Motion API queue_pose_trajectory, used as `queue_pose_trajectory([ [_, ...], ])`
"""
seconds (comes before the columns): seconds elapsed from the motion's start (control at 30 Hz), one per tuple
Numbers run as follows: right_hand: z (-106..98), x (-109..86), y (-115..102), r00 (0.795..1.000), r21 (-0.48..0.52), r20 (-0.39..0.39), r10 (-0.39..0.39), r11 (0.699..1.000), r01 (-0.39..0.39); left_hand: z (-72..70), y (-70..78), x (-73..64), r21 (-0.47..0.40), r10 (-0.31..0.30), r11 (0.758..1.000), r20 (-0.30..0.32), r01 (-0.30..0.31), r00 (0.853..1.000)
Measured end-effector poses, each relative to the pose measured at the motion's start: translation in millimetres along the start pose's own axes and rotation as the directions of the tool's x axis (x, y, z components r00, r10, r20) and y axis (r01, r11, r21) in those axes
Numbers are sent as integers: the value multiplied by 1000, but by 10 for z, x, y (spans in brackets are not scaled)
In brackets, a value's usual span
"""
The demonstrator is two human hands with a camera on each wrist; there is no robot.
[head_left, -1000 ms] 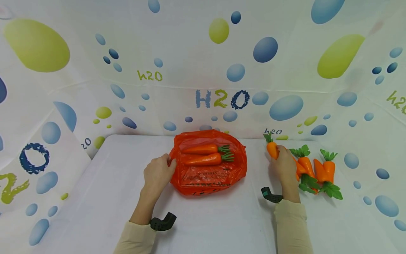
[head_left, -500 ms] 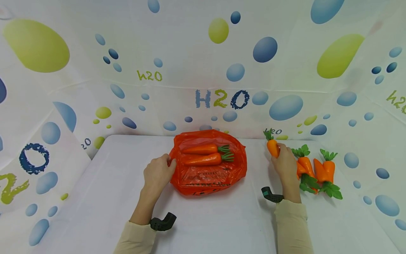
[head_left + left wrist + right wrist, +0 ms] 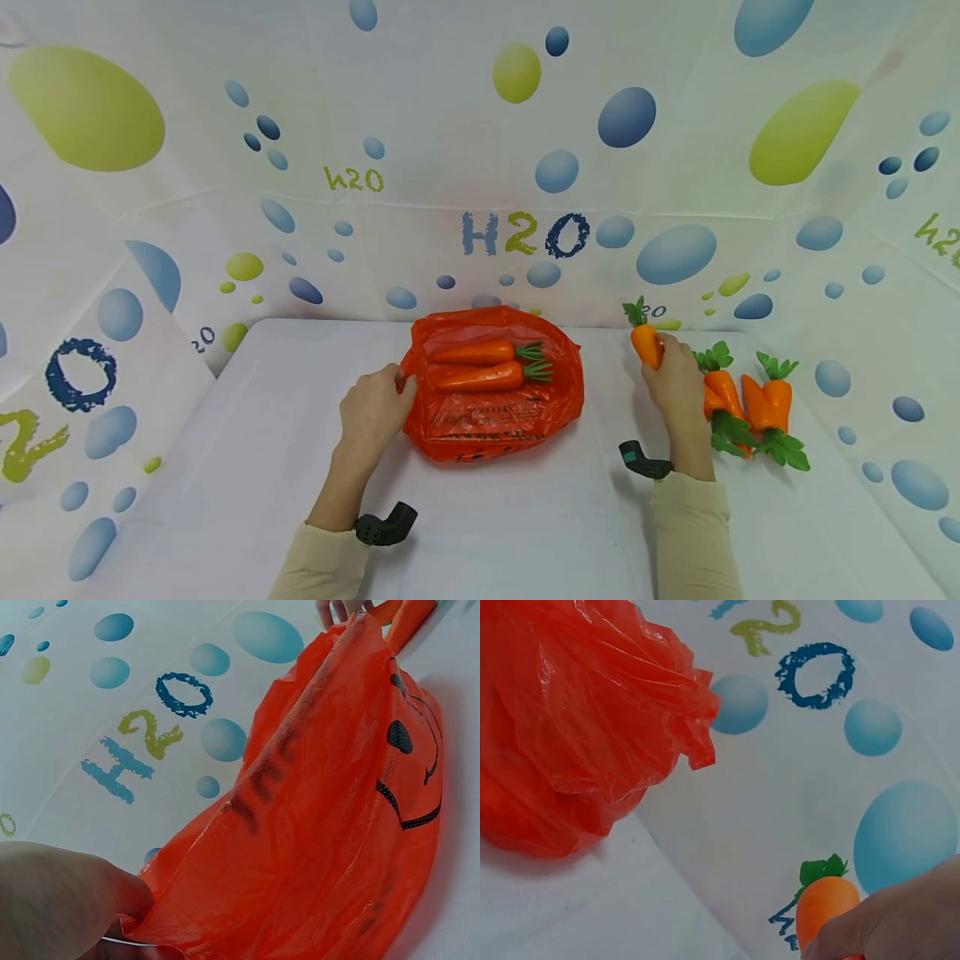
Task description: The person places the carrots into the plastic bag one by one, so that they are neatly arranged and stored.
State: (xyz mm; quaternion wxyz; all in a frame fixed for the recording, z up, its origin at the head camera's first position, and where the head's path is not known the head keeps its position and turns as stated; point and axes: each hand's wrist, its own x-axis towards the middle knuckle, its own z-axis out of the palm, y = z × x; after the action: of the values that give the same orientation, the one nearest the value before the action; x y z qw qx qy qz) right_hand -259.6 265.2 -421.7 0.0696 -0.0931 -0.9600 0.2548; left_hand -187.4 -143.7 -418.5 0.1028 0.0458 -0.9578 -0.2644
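Note:
A red plastic bag (image 3: 487, 425) with dark print stands open-mouthed in the middle of the table. Two long carrots (image 3: 480, 377) with green tops lie inside it, side by side. My left hand (image 3: 377, 410) pinches the bag's left rim between thumb and fingers; the left wrist view shows the thumb (image 3: 75, 889) at the plastic edge. To the right of the bag, my right hand (image 3: 673, 379) holds a short carrot (image 3: 647, 346), its leafy top pointing up and away. In the right wrist view that carrot (image 3: 826, 906) shows beside the thumb.
Several short carrots (image 3: 772, 404) with leafy tops lie in a pile right of my right hand. The white table (image 3: 510, 533) meets a white backdrop (image 3: 442, 175) with blue and green spots and lettering just behind the bag.
My right hand has lifted the short carrot slightly upward, a little away from the pile. The left hand and the bag have stayed in place.

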Motion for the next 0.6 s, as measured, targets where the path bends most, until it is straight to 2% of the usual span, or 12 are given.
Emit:
queue_pose_trajectory([
  [0.6, -94, -80, -112, 993, 33, -88, -84, 996, 87, 24, 4, -6, 10, 4, 1000, 6, -4, 1000],
])
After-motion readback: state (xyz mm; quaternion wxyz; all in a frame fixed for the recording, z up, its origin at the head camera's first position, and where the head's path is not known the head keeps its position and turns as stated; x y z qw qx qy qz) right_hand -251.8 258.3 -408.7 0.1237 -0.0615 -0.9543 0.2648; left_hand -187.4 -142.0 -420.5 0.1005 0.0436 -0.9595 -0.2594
